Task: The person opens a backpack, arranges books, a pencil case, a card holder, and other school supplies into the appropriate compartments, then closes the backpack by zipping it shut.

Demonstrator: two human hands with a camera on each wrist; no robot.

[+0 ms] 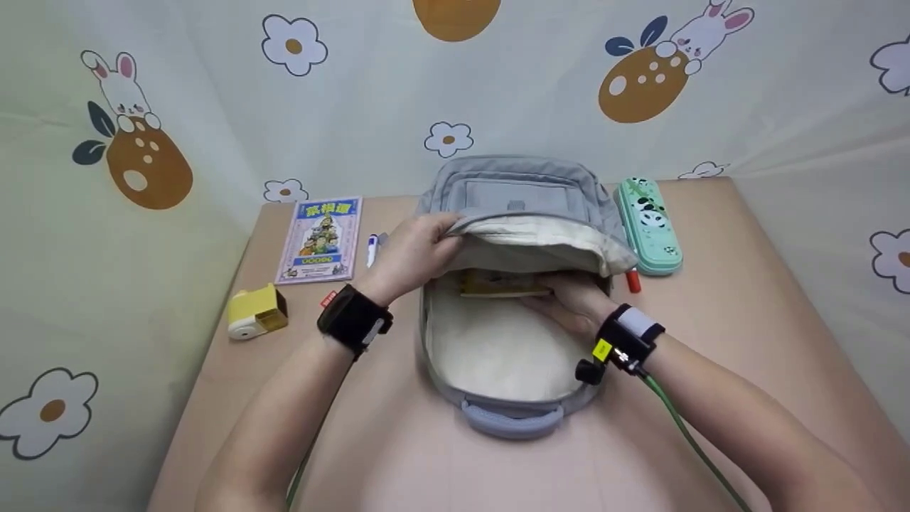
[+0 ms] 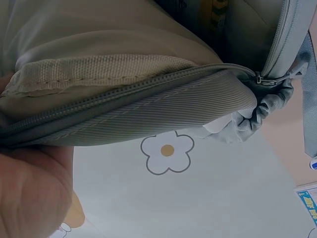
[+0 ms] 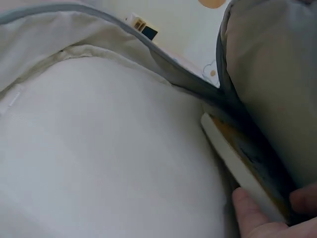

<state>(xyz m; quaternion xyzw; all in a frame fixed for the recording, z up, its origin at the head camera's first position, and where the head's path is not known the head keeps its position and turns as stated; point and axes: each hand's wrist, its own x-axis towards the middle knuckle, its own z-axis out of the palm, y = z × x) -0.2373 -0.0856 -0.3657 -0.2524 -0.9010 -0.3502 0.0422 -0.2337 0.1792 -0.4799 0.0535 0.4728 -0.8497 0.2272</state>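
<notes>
A grey backpack (image 1: 513, 427) lies unzipped, its pale lining (image 1: 498, 348) facing up. With fingers and thumb, my left hand (image 1: 419, 249) grips the zipped edge of the raised flap (image 2: 198, 104). My right hand (image 1: 572, 302) reaches inside, under the flap. There it pinches a yellow-covered book (image 1: 498, 284) by its edge. In the right wrist view the book's pale page edge (image 3: 233, 161) shows, with fingers (image 3: 247, 210) on both sides of it. The book's far part is hidden in the bag's shadow.
Left of the backpack lie a pink and blue book (image 1: 321, 242), a white and blue marker (image 1: 372, 250) and a yellow pencil sharpener (image 1: 257, 311). A green panda pencil case (image 1: 650, 227) and a red-capped pen (image 1: 633, 280) lie to its right. Patterned cloth (image 1: 355, 107) hangs behind the table.
</notes>
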